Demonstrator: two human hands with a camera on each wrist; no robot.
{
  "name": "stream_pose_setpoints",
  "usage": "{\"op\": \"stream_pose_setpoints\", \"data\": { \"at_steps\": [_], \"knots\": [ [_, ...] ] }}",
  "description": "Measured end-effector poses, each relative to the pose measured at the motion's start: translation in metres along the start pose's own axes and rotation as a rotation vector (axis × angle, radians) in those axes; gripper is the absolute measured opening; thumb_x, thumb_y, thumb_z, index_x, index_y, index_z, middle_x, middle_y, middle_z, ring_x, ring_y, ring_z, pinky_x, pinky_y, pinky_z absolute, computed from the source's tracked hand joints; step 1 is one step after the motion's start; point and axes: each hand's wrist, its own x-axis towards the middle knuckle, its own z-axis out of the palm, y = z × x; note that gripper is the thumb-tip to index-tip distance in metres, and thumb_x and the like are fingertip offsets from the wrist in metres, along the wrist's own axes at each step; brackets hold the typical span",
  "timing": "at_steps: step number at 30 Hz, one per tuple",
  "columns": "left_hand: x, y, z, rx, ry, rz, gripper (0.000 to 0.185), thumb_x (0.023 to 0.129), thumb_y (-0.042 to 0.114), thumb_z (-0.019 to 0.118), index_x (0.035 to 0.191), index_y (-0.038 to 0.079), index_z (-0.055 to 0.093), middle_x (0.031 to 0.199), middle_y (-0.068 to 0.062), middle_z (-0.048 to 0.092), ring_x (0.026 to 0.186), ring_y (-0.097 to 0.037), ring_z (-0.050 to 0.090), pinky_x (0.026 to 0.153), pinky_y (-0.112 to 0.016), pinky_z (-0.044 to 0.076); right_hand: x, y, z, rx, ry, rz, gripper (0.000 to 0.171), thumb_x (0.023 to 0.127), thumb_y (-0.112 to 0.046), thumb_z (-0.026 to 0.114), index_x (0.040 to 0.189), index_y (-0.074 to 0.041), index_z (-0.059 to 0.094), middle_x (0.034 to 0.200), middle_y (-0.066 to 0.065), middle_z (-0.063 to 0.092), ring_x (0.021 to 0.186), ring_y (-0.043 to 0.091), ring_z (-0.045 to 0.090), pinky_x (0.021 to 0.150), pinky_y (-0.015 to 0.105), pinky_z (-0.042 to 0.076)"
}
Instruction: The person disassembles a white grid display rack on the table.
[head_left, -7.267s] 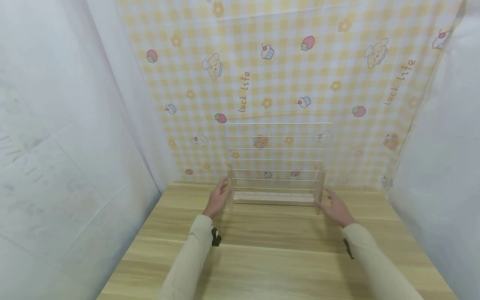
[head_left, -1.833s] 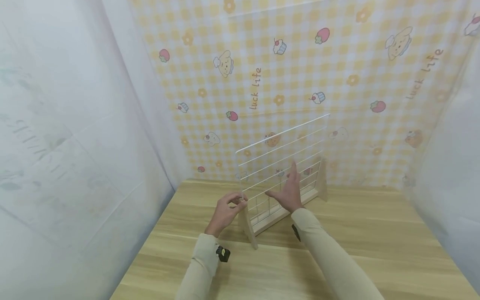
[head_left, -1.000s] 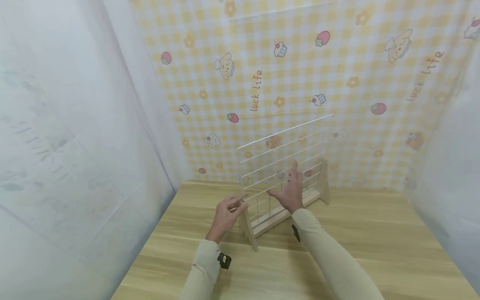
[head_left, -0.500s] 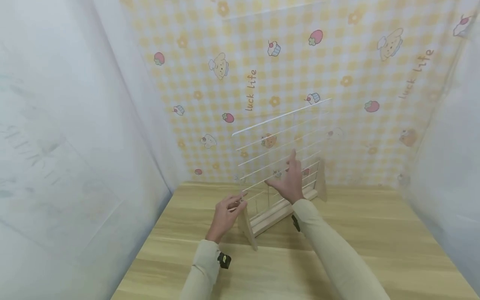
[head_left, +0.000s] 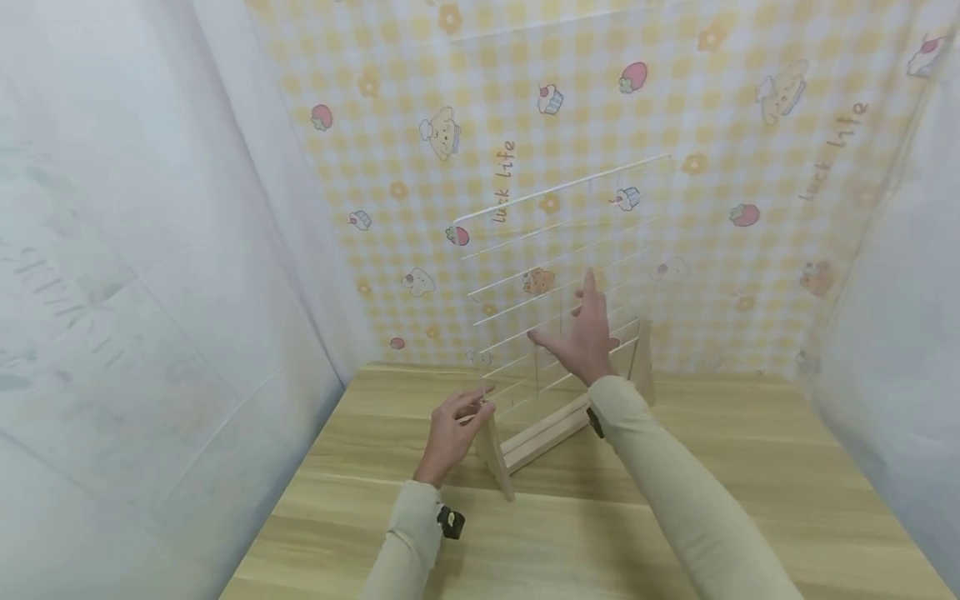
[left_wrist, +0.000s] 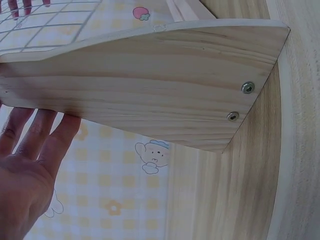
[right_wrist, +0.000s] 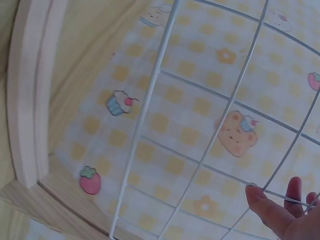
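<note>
In the head view, a wooden stand with two side boards and a crossbar is turned at an angle on the table. My left hand grips the top of its near side board; the left wrist view shows the fingers behind that board, which has two metal screws. My right hand holds a white wire grid panel, fingers and thumb at the wires. The panel is raised above the crossbar, its lower bar apart from the wood in the right wrist view.
A yellow checked cloth with cartoon prints hangs behind the wooden table. White sheets stand at the left and right. A black wrist device sits at the left sleeve.
The stand was turned from facing front to an angle. Over the last second my right hand has lifted the grid panel up from the crossbar. My left hand has stayed on the side board.
</note>
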Motion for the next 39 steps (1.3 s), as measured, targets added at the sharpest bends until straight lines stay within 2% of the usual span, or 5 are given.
{"op": "stream_pose_setpoints", "data": {
  "at_steps": [6, 20, 29, 34, 39],
  "knots": [
    [0.001, 0.001, 0.001, -0.004, 0.032, -0.012, 0.032, 0.096, 0.030, 0.069, 0.126, 0.019, 0.070, 0.104, -0.006, 0.067, 0.106, -0.029, 0.072, 0.093, -0.048, 0.058, 0.015, -0.017, -0.011, 0.016, 0.008, 0.013, 0.133, 0.064, -0.035, 0.094, 0.162, -0.010, 0.007, 0.137, 0.024, 0.047, 0.104, 0.035, 0.055, 0.082, 0.044, 0.052],
    [-0.003, 0.002, 0.010, -0.006, 0.074, -0.059, 0.031, 0.097, 0.022, 0.068, 0.128, 0.021, 0.069, 0.104, -0.009, 0.065, 0.110, -0.034, 0.068, 0.098, -0.055, 0.055, 0.029, -0.039, -0.039, -0.033, 0.013, -0.024, 0.131, 0.065, -0.033, 0.094, 0.161, -0.008, 0.008, 0.134, 0.025, 0.048, 0.102, 0.036, 0.056, 0.084, 0.046, 0.053],
    [-0.010, 0.028, 0.005, 0.000, 0.081, -0.024, 0.030, 0.098, 0.020, 0.066, 0.128, 0.013, 0.069, 0.100, -0.012, 0.063, 0.110, -0.038, 0.068, 0.097, -0.056, 0.055, 0.027, -0.022, -0.065, -0.033, -0.069, 0.040, 0.134, 0.065, -0.031, 0.093, 0.162, -0.014, 0.002, 0.138, 0.023, 0.045, 0.104, 0.033, 0.053, 0.082, 0.041, 0.050],
    [-0.011, 0.029, 0.005, 0.007, 0.086, -0.022, 0.029, 0.098, 0.016, 0.065, 0.127, 0.011, 0.069, 0.101, -0.012, 0.063, 0.109, -0.040, 0.068, 0.097, -0.057, 0.055, 0.019, -0.006, -0.075, -0.043, -0.118, 0.093, 0.136, 0.064, -0.032, 0.093, 0.163, -0.018, 0.001, 0.139, 0.022, 0.045, 0.106, 0.034, 0.053, 0.083, 0.043, 0.051],
    [-0.010, 0.027, 0.007, 0.007, 0.093, -0.022, 0.029, 0.097, 0.016, 0.066, 0.125, 0.011, 0.070, 0.102, -0.012, 0.064, 0.108, -0.039, 0.068, 0.098, -0.056, 0.055, 0.012, 0.010, -0.085, -0.083, -0.158, 0.064, 0.135, 0.065, -0.031, 0.093, 0.163, -0.017, 0.001, 0.141, 0.026, 0.045, 0.108, 0.039, 0.055, 0.088, 0.052, 0.053]
  ]
}}
